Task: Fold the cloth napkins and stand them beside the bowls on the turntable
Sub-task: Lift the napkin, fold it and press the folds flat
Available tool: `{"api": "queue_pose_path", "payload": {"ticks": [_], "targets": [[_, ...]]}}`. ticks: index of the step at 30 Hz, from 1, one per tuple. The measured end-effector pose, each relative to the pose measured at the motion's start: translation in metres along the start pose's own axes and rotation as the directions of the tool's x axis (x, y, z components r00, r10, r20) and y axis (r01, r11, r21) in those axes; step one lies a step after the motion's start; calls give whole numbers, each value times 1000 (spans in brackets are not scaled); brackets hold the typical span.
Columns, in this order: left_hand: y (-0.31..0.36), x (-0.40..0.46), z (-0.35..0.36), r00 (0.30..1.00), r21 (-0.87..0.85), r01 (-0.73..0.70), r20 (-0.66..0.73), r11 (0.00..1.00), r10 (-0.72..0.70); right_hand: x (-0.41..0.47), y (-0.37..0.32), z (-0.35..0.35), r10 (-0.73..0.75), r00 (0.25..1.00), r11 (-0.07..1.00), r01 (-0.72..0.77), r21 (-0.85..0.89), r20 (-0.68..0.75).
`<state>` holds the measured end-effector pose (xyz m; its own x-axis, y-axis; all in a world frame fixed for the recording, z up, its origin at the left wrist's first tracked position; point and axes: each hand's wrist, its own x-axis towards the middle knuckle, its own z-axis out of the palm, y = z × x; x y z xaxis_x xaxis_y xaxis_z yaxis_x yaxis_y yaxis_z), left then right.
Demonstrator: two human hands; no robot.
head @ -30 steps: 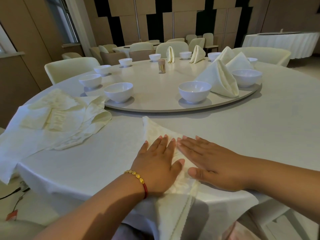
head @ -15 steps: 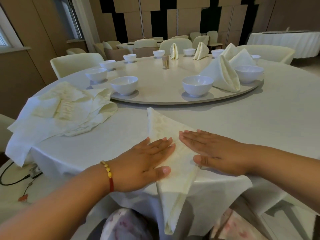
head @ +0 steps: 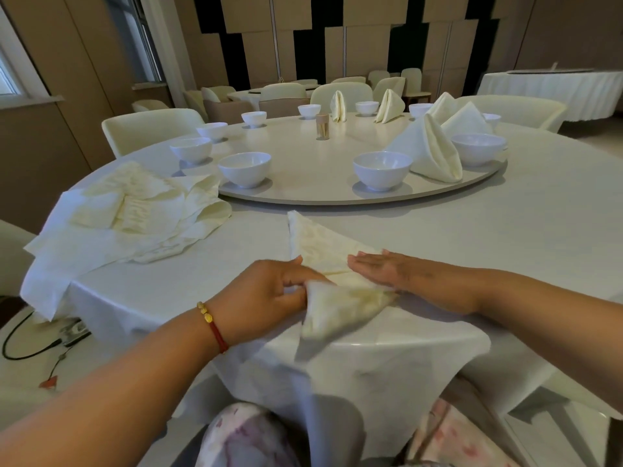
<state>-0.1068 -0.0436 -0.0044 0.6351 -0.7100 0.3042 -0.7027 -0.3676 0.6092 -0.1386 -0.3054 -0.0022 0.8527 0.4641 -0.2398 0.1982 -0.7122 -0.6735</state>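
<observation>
Bare forearms, a red cord bracelet (head: 215, 326) with gold beads, possibly floral-print trousers (head: 242, 436).

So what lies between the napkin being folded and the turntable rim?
Head view: only bare tablecloth lies between the napkin and the turntable rim.

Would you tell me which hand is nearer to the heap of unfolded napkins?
Left. The left hand lies just right of the heap; the right hand is farther right.
</observation>
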Motion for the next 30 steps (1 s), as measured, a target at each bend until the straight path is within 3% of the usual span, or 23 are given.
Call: {"api": "queue_pose_path", "payload": {"ticks": [2, 4, 6, 8, 11, 13, 15, 18, 21, 23, 30], "targets": [[11, 8, 3, 981, -249, 137, -99, 959, -166, -4, -1, 0, -101, 995, 928, 99, 360, -13], [13, 19, 7, 924, -567, 236, -119, 789, -362, -9, 4, -5, -124, 987, 894, 155, 421, -100], [10, 29, 9, 860, -622, 293, -161, 726, -484, -10, 7, -10, -101, 980, 832, 177, 525, -170], [4, 39, 10, 813, -514, 362, -234, 778, -533, -2, 1, -10, -26, 971, 795, 164, 584, -237], [2, 50, 10, 753, -327, 497, -299, 804, -586, 12, -3, -12, 177, 939, 957, -95, 275, -295], [-1, 59, 10, 723, -259, 567, -299, 782, -623, 23, -4, -15, 273, 890, 960, -229, 160, -365], [-3, 63, 9, 684, -366, 588, -252, 721, -685, 33, -9, -18, 350, 829, 935, -339, 105, -437], [-9, 65, 8, 652, -523, 578, -165, 626, -740, 39, -17, -23, 371, 815, 905, -425, -24, -445], [-17, 70, 8, 652, -174, 693, -265, 700, -710, 45, -25, -28, 355, 836, 890, -439, -121, -419], [-16, 75, 7, 652, -10, 726, -311, 688, -692, 56, -28, -29, 376, 823, 862, -480, -166, -425], [-13, 90, 6, 665, 198, 746, -288, 636, -689, 78, -18, -22, 412, 776, 789, -566, -238, -478]]}}
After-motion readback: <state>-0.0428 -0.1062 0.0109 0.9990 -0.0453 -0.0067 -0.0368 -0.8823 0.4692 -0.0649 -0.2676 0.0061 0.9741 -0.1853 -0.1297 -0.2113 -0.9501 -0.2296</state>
